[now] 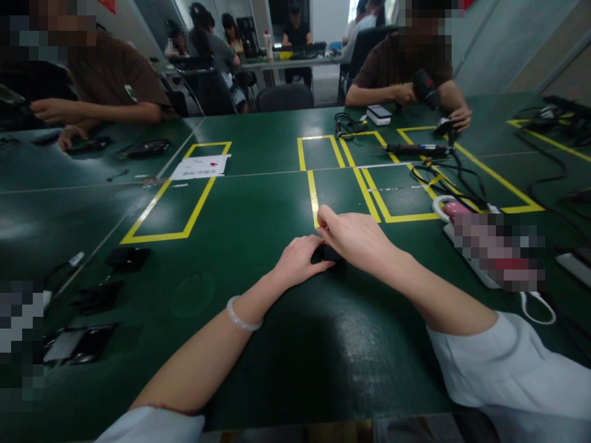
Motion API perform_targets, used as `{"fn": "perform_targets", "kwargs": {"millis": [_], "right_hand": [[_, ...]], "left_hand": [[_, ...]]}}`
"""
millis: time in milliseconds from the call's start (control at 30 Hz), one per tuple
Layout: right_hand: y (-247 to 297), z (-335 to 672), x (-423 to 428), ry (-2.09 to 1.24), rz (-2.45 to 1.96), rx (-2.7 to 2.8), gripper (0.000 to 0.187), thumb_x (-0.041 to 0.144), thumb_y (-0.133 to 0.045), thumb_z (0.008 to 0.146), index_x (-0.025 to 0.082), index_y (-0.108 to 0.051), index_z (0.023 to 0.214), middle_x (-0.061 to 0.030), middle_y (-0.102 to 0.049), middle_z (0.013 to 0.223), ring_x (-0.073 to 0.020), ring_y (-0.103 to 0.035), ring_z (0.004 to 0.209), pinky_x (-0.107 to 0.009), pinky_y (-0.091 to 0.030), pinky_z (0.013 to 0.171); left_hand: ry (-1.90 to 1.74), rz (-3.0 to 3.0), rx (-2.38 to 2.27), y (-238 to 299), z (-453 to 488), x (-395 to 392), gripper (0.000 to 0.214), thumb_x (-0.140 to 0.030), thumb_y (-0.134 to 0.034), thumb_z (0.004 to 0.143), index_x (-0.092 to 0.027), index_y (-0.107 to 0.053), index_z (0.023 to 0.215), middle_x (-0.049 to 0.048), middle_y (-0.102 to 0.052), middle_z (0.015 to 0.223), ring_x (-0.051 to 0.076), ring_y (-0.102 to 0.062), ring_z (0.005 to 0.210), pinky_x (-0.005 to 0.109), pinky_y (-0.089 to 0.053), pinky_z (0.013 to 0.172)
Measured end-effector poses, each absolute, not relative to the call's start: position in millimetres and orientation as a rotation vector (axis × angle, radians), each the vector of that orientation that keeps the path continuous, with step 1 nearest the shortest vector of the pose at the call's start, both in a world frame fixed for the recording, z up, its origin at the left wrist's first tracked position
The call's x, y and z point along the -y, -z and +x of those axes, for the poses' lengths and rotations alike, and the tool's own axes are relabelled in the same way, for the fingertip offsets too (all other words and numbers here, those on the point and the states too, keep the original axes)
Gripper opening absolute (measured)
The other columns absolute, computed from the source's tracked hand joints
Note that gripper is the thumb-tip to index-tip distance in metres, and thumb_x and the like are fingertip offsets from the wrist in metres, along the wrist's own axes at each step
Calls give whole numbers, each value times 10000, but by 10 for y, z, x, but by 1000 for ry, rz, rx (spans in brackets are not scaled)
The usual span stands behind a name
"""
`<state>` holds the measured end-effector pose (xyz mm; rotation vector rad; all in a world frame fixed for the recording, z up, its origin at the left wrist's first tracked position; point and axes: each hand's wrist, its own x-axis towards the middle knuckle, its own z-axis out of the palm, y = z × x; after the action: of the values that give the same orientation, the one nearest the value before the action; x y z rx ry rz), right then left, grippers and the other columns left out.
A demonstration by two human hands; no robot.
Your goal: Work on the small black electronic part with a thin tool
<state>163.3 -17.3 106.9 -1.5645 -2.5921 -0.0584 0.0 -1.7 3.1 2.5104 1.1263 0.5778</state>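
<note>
The small black part (330, 253) is at the near end of a yellow tape outline (312, 192), on the green table (258, 209); the left hand (301, 261) grips it between thumb and fingers; the right hand (357, 239) is positioned directly above, fingers curled together (whether they pinch anything cannot be determined, as the hand hides its own fingertips). A pale bangle (240, 316) encircles the left wrist; black pieces (128, 258) lie in a row at the left; a white sheet (203, 167) lies across another outline beyond them; a slim black tool (415, 150) lies at the far right, near a co-worker's hand (460, 119).
</note>
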Motion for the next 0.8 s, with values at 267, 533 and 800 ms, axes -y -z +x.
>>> {"fn": "perform_targets", "kwargs": {"millis": [267,533,800], "right_hand": [[-1048,1668,193,20,-1496,2534,210,306,-370,946,183,-479,1077,-37,-686,830,-162,-592,642,-275,-226,514],[-1023,1668,167,50,-1529,2554,198,297,-366,952,190,-484,1069,-29,-684,787,-163,-589,612,-276,-208,500],[-1032,1670,183,45,-1509,2542,217,336,-377,949,187,-487,1061,-35,-687,802,-170,-596,629,-277,-217,510]], "left_hand": [[-577,2510,-1128,-34,10,10,415,-523,-603,853,-166,-574,1061,97,-660,1055,281,-627,983,409,-495,848],[-564,2525,-1121,-19,10,2,414,-513,-603,857,-166,-561,1078,93,-657,1071,276,-620,990,409,-491,855],[-578,2521,-1134,-22,6,7,428,-521,-606,851,-169,-563,1090,101,-654,1087,284,-622,994,417,-490,857]]}}
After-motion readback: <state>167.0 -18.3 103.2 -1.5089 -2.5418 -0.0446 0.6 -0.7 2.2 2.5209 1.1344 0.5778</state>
